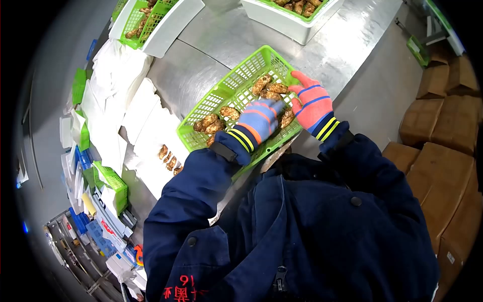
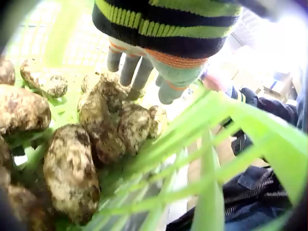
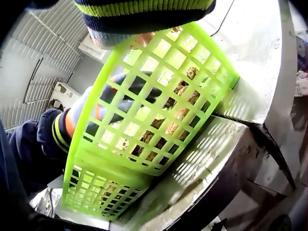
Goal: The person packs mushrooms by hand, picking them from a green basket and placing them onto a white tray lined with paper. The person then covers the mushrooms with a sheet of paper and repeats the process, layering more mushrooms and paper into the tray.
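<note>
A green plastic basket point(image 1: 198, 108) holds several brown, knobbly tubers point(image 1: 230, 112), seen large in the left wrist view as mottled lumps point(image 2: 72, 173). My left hand point(image 1: 259, 121), in a blue and orange glove, is inside the basket, blurred in the head view. In the left wrist view the left hand point(image 2: 144, 72) hangs fingers down, their tips just over or against tubers; contact is unclear. My right hand point(image 1: 313, 102), in a pink striped glove, grips the basket's right end at the rim. The right wrist view shows the basket's slotted wall point(image 3: 139, 96) tilted, with the left hand point(image 3: 103, 103) behind it.
A metal table point(image 1: 201, 30) lies under the basket. White bins point(image 1: 282, 22) with green baskets of tubers stand at the far side. White cloths point(image 1: 113, 80) and a few loose tubers point(image 1: 171, 162) lie left. Cardboard boxes point(image 1: 435, 176) are stacked at right.
</note>
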